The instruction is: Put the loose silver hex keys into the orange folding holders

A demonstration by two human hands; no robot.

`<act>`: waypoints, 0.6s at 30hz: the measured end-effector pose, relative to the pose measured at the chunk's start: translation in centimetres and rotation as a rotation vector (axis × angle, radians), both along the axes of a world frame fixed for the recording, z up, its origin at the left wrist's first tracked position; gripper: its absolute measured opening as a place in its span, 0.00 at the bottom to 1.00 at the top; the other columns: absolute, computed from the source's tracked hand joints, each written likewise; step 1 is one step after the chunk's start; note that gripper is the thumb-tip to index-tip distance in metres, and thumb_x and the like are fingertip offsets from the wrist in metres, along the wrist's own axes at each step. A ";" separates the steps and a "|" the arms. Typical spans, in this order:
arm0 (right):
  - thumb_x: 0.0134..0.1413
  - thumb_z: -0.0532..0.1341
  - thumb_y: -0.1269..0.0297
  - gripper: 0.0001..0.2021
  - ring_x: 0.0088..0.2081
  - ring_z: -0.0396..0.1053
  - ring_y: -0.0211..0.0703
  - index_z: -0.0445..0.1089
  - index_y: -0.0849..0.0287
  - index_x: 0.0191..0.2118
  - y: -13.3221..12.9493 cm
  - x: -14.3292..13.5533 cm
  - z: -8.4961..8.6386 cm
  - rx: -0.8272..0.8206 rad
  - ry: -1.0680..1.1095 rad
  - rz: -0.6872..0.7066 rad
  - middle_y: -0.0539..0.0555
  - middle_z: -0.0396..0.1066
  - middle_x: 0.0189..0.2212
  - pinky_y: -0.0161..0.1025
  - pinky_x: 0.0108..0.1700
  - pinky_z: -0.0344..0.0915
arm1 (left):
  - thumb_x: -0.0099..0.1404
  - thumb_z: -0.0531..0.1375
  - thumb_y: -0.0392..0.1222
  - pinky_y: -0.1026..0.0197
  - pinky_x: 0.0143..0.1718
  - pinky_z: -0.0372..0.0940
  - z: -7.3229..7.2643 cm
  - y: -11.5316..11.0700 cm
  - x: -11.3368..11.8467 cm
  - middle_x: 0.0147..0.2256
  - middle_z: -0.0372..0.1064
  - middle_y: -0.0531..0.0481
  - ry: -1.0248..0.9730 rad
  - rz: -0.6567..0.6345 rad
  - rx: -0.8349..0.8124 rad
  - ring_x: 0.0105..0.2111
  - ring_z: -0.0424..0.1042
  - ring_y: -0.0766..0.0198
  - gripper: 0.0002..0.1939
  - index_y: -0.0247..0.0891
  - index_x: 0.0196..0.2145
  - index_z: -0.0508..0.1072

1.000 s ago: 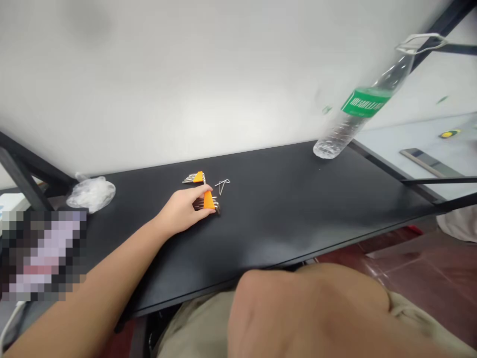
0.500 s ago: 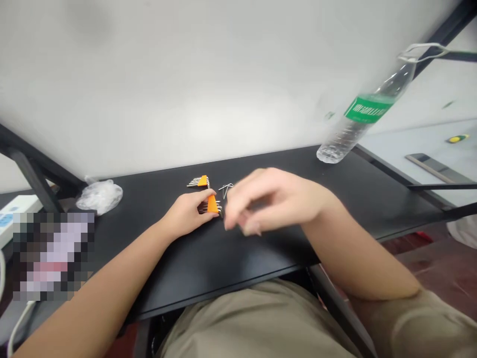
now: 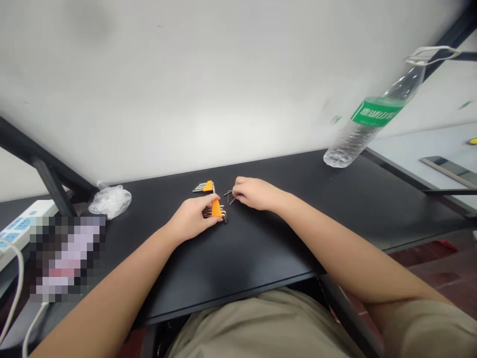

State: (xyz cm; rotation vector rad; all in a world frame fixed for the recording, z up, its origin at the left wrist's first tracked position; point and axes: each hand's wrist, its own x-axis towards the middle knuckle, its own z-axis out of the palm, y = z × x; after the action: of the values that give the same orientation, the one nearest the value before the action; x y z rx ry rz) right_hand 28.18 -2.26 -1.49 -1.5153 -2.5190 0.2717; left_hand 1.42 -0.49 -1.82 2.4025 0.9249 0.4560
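Note:
My left hand (image 3: 192, 217) grips an orange hex key holder (image 3: 216, 209) between thumb and fingers, with several metal hex keys in it. Just behind it, a second orange holder (image 3: 207, 186) with several keys lies on the black table. My right hand (image 3: 255, 192) is closed at a few loose hex keys (image 3: 229, 195) to the right of the holders. Its fingertips are at the keys' right end and cover part of them. Whether a key is lifted off the table I cannot tell.
A clear plastic bottle (image 3: 376, 112) with a green label leans at the back right of the table (image 3: 276, 243). Crumpled clear plastic (image 3: 110, 201) lies at the back left. A white power strip (image 3: 26, 223) and a pixelated object (image 3: 69, 258) with a cable are at the left.
My right hand has moved back and down to the loose hex keys, its fingers closing at them. My left hand keeps its grip on the holder. The view has shifted slightly.

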 end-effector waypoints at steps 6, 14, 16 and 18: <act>0.51 0.64 0.74 0.04 0.30 0.65 0.41 0.71 0.59 0.28 -0.8 -0.3 0.8 -0.137 -0.070 -0.066 0.55 0.71 0.33 0.38 0.31 0.54 | 0.63 0.65 0.49 0.60 0.43 0.71 0.1 0.1 -0.1 0.42 0.78 0.52 0.002 -0.002 0.001 0.37 0.77 0.60 0.24 0.46 0.56 0.73; 0.56 0.58 0.75 0.08 0.32 0.66 0.38 0.72 0.57 0.38 -1.8 -1.1 2.2 -0.154 0.294 0.178 0.50 0.73 0.33 0.35 0.35 0.60 | 0.63 0.66 0.52 0.61 0.41 0.70 0.1 0.0 -0.1 0.41 0.77 0.54 -0.024 0.012 0.018 0.35 0.75 0.62 0.24 0.46 0.56 0.72; 0.58 0.58 0.75 0.09 0.34 0.67 0.38 0.74 0.58 0.39 -1.9 -1.3 2.3 -0.097 0.320 0.184 0.51 0.73 0.36 0.35 0.37 0.61 | 0.63 0.66 0.51 0.61 0.40 0.70 0.2 -0.2 0.0 0.41 0.77 0.54 -0.031 0.000 0.019 0.34 0.75 0.63 0.23 0.47 0.55 0.73; 0.59 0.58 0.75 0.09 0.35 0.68 0.39 0.75 0.58 0.40 -1.9 -1.5 2.3 -0.053 0.331 0.173 0.52 0.73 0.37 0.36 0.39 0.62 | 0.64 0.65 0.50 0.62 0.40 0.69 0.4 -0.3 0.1 0.40 0.77 0.55 -0.037 -0.015 0.022 0.34 0.74 0.63 0.21 0.47 0.54 0.73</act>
State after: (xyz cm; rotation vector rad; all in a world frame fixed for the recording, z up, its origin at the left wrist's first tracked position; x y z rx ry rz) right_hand 26.70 -4.20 0.77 -1.1565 -2.3903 0.5682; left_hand 1.49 -0.77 -1.44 2.4108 0.8900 0.5059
